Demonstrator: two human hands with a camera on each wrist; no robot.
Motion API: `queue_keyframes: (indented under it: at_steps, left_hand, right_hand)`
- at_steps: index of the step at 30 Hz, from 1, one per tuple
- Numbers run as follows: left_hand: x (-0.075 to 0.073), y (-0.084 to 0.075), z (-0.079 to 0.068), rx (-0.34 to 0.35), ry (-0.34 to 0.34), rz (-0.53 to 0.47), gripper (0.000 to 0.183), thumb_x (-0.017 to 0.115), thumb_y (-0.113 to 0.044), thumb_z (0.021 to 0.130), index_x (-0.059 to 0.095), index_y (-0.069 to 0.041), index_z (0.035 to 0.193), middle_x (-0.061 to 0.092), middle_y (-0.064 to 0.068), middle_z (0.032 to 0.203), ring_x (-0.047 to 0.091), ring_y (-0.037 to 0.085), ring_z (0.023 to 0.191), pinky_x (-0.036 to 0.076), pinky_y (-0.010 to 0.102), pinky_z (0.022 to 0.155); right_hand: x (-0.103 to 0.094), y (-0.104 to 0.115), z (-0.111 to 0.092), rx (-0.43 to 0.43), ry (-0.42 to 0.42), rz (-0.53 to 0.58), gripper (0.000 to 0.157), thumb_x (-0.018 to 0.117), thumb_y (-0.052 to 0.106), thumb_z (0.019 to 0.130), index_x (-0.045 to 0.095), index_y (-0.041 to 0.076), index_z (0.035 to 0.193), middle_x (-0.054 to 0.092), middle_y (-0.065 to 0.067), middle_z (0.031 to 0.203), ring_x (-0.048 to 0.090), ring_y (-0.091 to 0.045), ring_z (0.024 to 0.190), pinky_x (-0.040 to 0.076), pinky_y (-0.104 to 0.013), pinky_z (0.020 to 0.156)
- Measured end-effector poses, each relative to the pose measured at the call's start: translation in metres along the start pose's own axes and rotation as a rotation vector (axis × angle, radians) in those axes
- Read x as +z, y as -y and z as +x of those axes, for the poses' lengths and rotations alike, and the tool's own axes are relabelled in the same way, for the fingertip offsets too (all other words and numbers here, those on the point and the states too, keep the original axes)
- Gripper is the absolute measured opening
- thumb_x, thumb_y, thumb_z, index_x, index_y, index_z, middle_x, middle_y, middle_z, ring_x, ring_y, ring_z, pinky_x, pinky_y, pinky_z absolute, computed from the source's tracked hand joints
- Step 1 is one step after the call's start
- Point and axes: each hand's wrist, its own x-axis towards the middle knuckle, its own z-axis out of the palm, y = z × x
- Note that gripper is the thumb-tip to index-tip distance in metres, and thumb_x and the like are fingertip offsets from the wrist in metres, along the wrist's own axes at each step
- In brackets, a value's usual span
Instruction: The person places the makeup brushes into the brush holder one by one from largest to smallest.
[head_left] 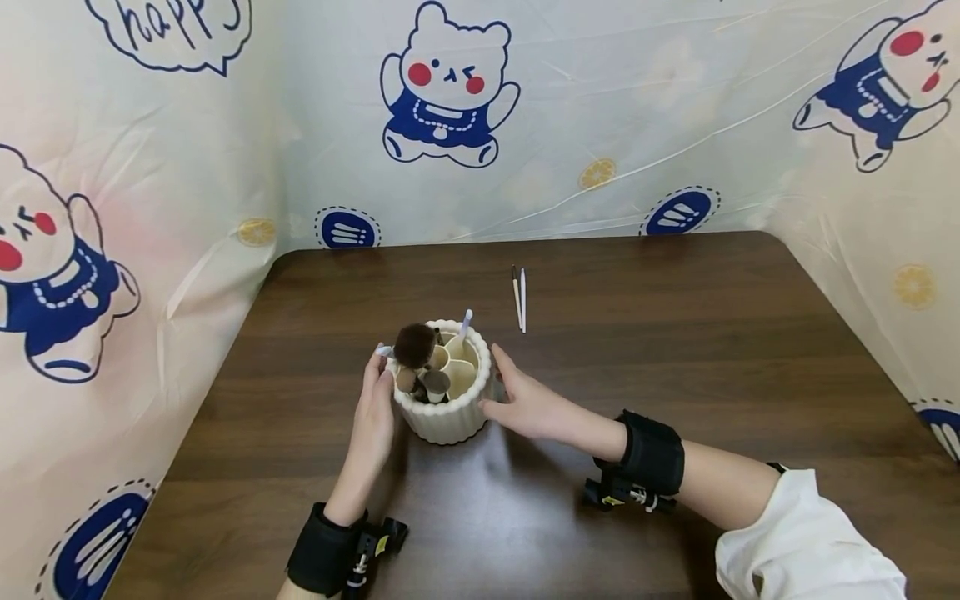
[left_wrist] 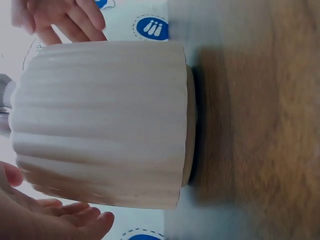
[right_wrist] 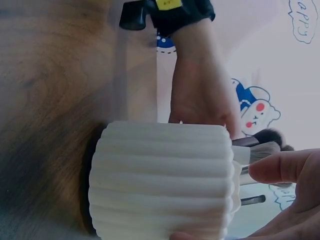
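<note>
A cream ribbed brush holder stands on the brown table between both hands, with a scalloped rim and divided compartments. Inside stand several makeup brushes, among them a large dark fluffy brush, a grey-tipped brush and a pale-handled tool. My left hand lies along the holder's left side, fingers extended. On the opposite side is my right hand, thumb toward the front and fingers toward the back. In the right wrist view, the right thumb is beside the rim, straight. The holder hides part of both hands.
Two slim sticks, one pale lilac stick and one dark-tipped stick, lie on the table behind the holder to the right. A printed curtain with cartoon bears hangs around the table's back and sides.
</note>
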Motion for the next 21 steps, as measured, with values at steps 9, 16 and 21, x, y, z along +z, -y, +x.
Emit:
queue_keyframes:
  at_steps: [9, 16, 21]
  left_hand:
    - [0.0046, 0.0011, 0.0045, -0.001, 0.008, 0.003, 0.048, 0.024, -0.023, 0.104, 0.027, -0.008, 0.149, 0.024, 0.013, 0.158, 0.02, 0.029, 0.146, 0.018, 0.048, 0.119]
    - [0.005, -0.0048, -0.0009, -0.062, -0.025, -0.052, 0.046, 0.029, -0.02, 0.102, 0.03, -0.009, 0.146, 0.035, 0.016, 0.15, 0.032, 0.026, 0.138, 0.026, 0.044, 0.113]
    - [0.0073, -0.0041, -0.0009, -0.065, -0.054, -0.078, 0.044, 0.03, -0.016, 0.101, 0.031, -0.007, 0.144, 0.041, 0.014, 0.143, 0.039, 0.021, 0.128, 0.031, 0.025, 0.101]
  right_hand:
    - [-0.0011, 0.0008, -0.003, -0.012, 0.034, -0.039, 0.083, 0.052, 0.018, 0.09, 0.001, -0.005, 0.151, 0.031, -0.029, 0.15, 0.055, -0.023, 0.086, 0.046, -0.032, 0.074]
    - [-0.0012, 0.0022, 0.0001, -0.032, 0.036, -0.037, 0.082, 0.052, 0.018, 0.091, 0.001, -0.006, 0.151, 0.034, -0.028, 0.149, 0.053, -0.02, 0.084, 0.045, -0.028, 0.073]
    - [-0.0019, 0.001, -0.0001, -0.043, 0.041, -0.014, 0.082, 0.051, 0.016, 0.09, 0.001, -0.006, 0.15, 0.032, -0.028, 0.15, 0.047, -0.031, 0.127, 0.046, -0.039, 0.091]
